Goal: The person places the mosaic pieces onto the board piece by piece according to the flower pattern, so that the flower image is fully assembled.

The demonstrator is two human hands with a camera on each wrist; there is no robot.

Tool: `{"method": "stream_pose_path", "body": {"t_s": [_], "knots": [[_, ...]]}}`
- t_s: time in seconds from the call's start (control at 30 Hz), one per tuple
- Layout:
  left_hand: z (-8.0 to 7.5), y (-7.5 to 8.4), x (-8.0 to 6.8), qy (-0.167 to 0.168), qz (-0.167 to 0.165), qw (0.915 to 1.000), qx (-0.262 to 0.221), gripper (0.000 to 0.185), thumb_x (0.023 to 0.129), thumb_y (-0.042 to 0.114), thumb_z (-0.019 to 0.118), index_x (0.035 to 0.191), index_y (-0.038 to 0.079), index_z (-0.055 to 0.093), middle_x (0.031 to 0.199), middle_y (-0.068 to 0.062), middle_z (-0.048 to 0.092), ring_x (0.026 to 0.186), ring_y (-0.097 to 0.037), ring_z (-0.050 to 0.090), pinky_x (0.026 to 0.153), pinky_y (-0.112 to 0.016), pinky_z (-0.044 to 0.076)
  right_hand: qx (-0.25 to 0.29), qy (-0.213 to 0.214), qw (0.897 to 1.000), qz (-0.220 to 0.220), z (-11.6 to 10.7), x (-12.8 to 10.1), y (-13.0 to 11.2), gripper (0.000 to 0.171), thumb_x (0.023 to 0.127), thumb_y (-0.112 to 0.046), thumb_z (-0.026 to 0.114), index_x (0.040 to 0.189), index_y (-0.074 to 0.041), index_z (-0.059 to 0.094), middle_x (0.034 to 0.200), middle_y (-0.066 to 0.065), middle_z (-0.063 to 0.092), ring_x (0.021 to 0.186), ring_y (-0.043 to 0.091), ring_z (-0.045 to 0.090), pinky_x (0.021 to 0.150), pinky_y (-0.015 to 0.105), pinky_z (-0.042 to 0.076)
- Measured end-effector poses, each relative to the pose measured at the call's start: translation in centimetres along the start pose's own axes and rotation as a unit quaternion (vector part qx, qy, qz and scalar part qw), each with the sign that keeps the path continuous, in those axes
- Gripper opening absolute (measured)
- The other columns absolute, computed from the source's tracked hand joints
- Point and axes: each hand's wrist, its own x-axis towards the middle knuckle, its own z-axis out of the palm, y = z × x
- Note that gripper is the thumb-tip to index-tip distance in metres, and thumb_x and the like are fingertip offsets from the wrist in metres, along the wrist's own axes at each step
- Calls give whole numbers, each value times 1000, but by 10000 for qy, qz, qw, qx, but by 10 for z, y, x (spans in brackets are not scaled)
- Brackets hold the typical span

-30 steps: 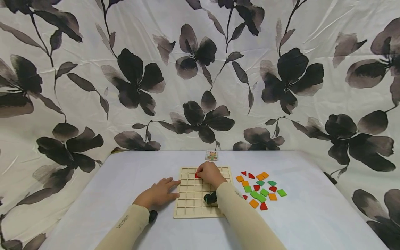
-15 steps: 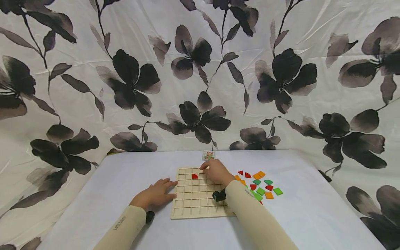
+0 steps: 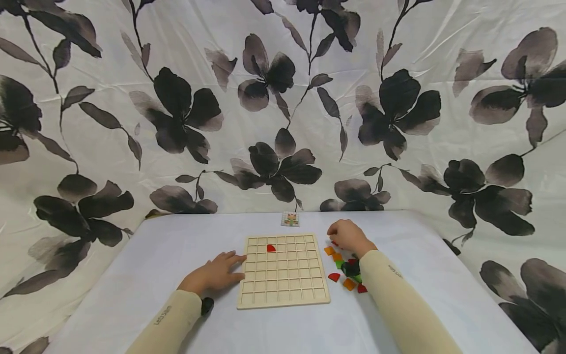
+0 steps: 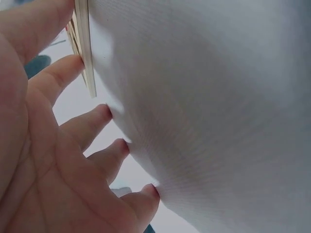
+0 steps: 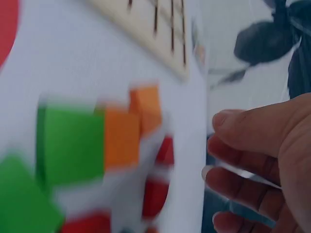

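The left hand point(image 3: 215, 275) lies flat on the desk point(image 3: 132, 285), fingers point(image 4: 104, 114) straight against the wooden grid board point(image 3: 283, 270), bracing it. The right hand point(image 3: 349, 236) hovers over the coloured tiles point(image 3: 338, 263), fingers point(image 5: 243, 131) loosely curled, seemingly empty. One red piece point(image 3: 271, 248) sits in the board's top rows.

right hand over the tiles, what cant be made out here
- Whether the right hand holds a tile: head view, the curled fingers hide it; right wrist view is motion-blurred.
- Part of the loose tiles: head view, covered by the right forearm.
- Picture on the small card: head view, too small.
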Motion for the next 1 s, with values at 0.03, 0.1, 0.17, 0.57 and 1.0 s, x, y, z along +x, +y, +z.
{"method": "stream_pose_path", "body": {"t_s": [0.03,0.1,0.17,0.57,1.0], "knots": [[0,-1,0,3,10,10000,5,61,92,44,60,145,17,45,153,-19,36,142,-47,28,105,-75,22,-51,-56,9999,122,-1,-1,5,21,92,-17,63,109,-9,73,101,4,71,80,16,58,82,37,54],[0,-2,1,-10,-12,10000,-4,62,92,44,60,145,17,45,153,-19,35,142,-47,27,106,-74,22,-161,-184,9991,333,-1,-3,14,22,92,-18,64,110,-8,72,100,4,71,78,17,58,80,38,55],[1,-2,1,-17,-23,10000,7,61,92,44,60,145,18,45,153,-19,35,142,-47,27,106,-74,22,-260,-285,9979,528,0,-5,22,23,91,-20,65,110,-8,72,98,4,70,78,18,57,80,38,55],[1,-2,0,-24,-25,10000,-25,62,92,45,60,145,17,45,153,-20,36,142,-47,27,106,-74,22,-24,-222,9961,856,7,-16,37,15,87,-19,70,98,-9,71,88,4,66,76,20,55,73,35,52],[-2,1,-4,31,23,10000,-55,61,92,45,60,145,17,46,153,-20,36,142,-46,27,107,-74,21,1188,-25,9921,398,7,-11,33,7,90,-16,64,95,-12,67,90,4,63,80,20,54,70,30,47]]}}
